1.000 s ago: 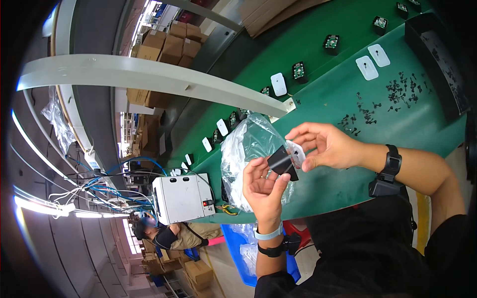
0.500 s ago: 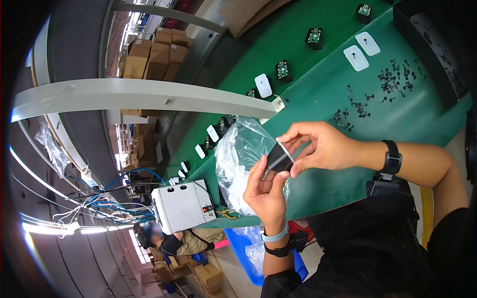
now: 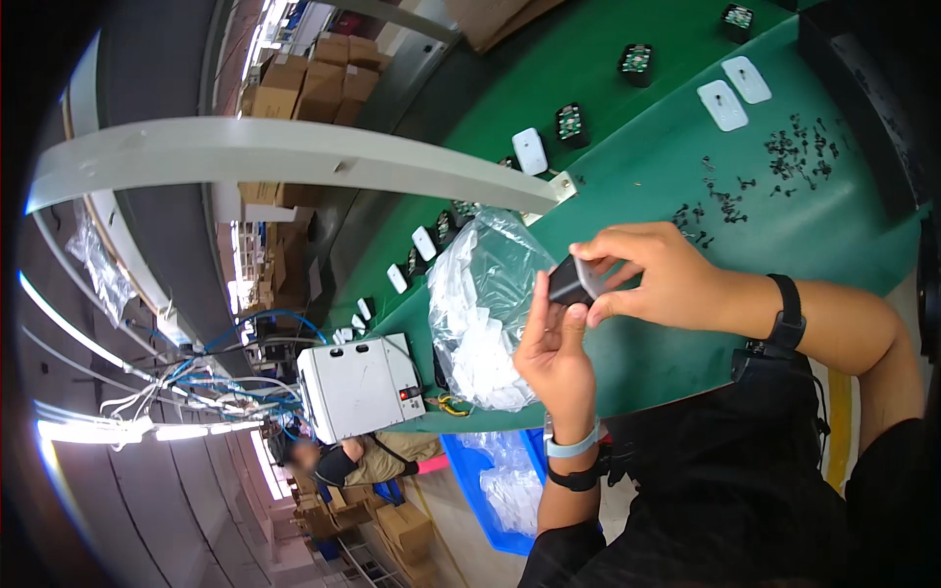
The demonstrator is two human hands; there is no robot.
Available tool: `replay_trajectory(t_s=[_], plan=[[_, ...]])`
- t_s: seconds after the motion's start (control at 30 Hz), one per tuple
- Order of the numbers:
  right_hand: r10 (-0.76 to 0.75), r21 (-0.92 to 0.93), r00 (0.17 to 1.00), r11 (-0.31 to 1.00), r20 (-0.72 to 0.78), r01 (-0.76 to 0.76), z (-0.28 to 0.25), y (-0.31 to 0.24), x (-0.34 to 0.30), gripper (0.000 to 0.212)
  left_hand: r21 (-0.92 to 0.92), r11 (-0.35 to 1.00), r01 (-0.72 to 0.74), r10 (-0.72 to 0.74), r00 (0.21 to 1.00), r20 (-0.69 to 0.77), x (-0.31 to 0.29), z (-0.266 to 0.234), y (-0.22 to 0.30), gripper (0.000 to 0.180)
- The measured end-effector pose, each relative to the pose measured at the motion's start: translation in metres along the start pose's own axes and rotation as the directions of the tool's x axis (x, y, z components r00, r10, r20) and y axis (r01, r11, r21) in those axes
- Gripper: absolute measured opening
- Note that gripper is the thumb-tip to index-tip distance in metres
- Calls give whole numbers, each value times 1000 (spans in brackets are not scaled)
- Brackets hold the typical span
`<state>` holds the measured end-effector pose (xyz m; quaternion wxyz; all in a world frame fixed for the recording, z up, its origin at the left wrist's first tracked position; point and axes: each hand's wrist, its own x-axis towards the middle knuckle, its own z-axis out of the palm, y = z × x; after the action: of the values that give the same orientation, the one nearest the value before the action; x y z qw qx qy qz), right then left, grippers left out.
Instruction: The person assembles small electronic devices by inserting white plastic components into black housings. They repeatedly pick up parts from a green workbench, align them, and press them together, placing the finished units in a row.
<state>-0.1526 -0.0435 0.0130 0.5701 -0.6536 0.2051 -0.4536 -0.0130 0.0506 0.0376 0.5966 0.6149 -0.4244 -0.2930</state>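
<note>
**First speaker:** With the held case taken as the clock's centre, what was noted first?

**Second speaker:** A green bench (image 3: 647,387) was observed beneath the work. On it, between 8 and 9 o'clock, a clear plastic bag (image 3: 470,323) with white contents was found. Farther out at 8 o'clock, a white equipment box (image 3: 358,387) was recorded.

**First speaker:** And the hands?

**Second speaker:** The right hand (image 3: 676,279) was positioned at 3 o'clock, a pale plate (image 3: 591,278) being pinched between its thumb and fingers. The left hand (image 3: 559,367) was placed at 6 o'clock, with the case gripped between its fingers and thumb.

**First speaker:** Where was the case located?

**Second speaker:** The black case (image 3: 567,281) was held tilted above the bench, between the two hands. The plate was presented at its 3 o'clock side; whether it was fully seated could not be determined.

**First speaker:** Smaller items?

**Second speaker:** Black units with circuit boards (image 3: 571,125) were seen spaced out from 12 to 1 o'clock. Two loose white plates (image 3: 726,117) were laid side by side between 1 and 2 o'clock. Small black screws (image 3: 799,157) were scattered at 2 o'clock.
</note>
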Motion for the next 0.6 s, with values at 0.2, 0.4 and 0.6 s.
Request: replay_trajectory(t_s=[0.2, 0.4, 0.6], plan=[[-280, -418, 959, 876, -41, 238, 9, 7, -7, 50, -141, 990, -21, 19, 1000, -19, -8, 26, 4, 57], [-240, -117, 970, 963, 20, 241, 2, 0, 6, 41, -136, 975, -173, 164, 984, -71, -4, 15, -7, 53], [-294, -29, 948, 954, 123, 300, -5, -8, 5, 45, -145, 975, -166, 188, 971, 151, -9, -8, -5, 57]])
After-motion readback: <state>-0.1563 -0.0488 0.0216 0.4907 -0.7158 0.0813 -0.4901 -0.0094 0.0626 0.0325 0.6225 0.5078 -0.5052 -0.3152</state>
